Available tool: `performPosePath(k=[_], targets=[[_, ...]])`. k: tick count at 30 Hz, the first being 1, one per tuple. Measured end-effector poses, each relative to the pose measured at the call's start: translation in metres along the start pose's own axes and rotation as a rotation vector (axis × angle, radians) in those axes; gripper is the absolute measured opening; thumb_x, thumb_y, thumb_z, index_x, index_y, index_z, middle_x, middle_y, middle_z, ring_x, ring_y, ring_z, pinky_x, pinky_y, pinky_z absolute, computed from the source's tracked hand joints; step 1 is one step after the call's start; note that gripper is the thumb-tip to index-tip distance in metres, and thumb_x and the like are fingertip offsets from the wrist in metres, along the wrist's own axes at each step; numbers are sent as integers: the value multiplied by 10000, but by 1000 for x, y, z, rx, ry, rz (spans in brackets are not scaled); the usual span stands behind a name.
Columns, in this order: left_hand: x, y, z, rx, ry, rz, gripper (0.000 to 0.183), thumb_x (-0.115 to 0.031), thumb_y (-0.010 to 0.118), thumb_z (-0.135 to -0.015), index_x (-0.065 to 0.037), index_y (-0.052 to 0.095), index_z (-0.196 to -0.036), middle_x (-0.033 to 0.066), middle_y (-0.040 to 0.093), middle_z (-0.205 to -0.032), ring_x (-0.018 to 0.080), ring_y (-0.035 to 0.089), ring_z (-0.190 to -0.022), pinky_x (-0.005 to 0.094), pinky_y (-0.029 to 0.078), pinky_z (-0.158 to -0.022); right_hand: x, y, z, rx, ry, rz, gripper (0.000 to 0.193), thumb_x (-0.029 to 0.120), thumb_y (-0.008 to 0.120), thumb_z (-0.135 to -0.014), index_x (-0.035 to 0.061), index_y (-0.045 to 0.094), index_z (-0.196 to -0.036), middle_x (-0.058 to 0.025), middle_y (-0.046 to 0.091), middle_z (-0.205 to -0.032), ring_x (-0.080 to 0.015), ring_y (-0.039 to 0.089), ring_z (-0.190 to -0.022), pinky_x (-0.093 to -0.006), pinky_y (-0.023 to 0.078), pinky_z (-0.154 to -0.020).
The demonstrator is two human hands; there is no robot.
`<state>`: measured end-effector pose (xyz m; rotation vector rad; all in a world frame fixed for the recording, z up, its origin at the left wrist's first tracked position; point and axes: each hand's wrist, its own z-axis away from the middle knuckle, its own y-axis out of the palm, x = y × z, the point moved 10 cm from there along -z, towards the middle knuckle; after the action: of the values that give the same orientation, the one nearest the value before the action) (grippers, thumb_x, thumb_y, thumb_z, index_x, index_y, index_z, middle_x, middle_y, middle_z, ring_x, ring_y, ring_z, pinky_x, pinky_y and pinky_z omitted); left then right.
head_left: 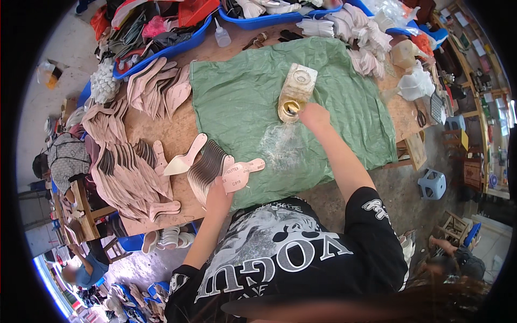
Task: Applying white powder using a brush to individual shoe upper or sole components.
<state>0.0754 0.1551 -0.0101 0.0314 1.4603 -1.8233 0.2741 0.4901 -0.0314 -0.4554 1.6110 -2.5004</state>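
Observation:
My left hand (pixel 219 196) is closed on the near edge of a pink insole board (pixel 235 176), its fingers partly hidden. Beside it is a fanned stack of insole boards (pixel 207 164), with dark edges showing at its far end. Over a stained, whitish glue pot (pixel 299 81), my right hand (pixel 315 116) is closed at the round opening. What it grips looks like a small brush, its tip inside the opening and most of it hidden by my fingers. The pot stands on a green plastic sheet (pixel 242 91) that has a whitish dried smear near the pot.
More pink insole boards (pixel 129 177) lie fanned at the left of the wooden table (pixel 148 124). Blue trays (pixel 177 51) of materials and a squeeze bottle (pixel 222 35) line the far side. Scissors (pixel 420 116) lie right; a blue stool (pixel 432 184) stands on the floor. Other people sit around.

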Motion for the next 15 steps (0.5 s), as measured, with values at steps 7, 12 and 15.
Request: performPosePath(k=[7, 12, 15], targets=[[6, -15, -2, -158, -50, -116, 378, -60, 533, -815, 100, 455, -1149, 260, 506, -1022, 408, 563, -890, 451, 477, -740, 6, -20, 0, 69, -2, -12, 304, 294, 573, -788, 73, 678, -969, -131, 668, -987, -303, 638, -930, -393, 515, -761], [6, -29, -8, -128, -85, -172, 363, -152, 498, -864, 63, 511, -1157, 242, 560, -946, 405, 574, -861, 464, 473, -741, -2, -11, 13, 107, -40, 5, 344, 355, 586, -789, 61, 676, -944, -136, 666, -979, -312, 636, -911, -397, 510, -753], [-3, -23, -18, -22, -85, -132, 323, -190, 510, -867, 27, 565, -1100, 230, 607, -864, 397, 586, -827, 457, 469, -740, -29, 11, 16, 96, 26, -42, 376, 403, 578, -803, 54, 678, -904, -141, 666, -933, -319, 636, -867, -407, 505, -724]])
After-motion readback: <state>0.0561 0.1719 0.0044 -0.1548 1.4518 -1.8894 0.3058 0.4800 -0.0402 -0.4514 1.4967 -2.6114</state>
